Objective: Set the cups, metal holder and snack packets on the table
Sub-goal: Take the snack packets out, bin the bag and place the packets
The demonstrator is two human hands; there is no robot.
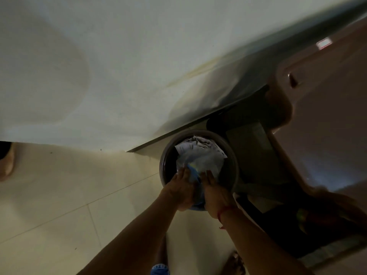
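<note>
Far to the left of the hands, at the edge of the picture, there is a blurry foot (6,161) on the pale cream floor tiles (59,195). The tiles have thin dark lines between them. Above the hands and to their left, a big plain white wall (99,66) fills most of the room. It has a faint yellow-brown stain near its bottom edge.

The left hand (183,190) is flat, with its fingers straight and close together, pressing on a crinkly blue and white snack packet (198,161). The packet lies in a round grey bin with a dark inside (232,155), just in front of both hands. White crumpled paper (198,145) sits beyond the packet, farther from the hands. There is print on the paper, but it is too blurry to read.

The right hand (215,192) is flat too, just beside the left one, with the packet squeezed between them. A thin red thread (223,213) goes round the right wrist.

To the right of the hands stands a shiny brown plastic table (327,126). It is dark under it. A small red and white label (323,43) sits far up on it, but its words cannot be read.

Below the arms, a bit of blue jeans (159,269) and a bare foot (235,262) show.
</note>
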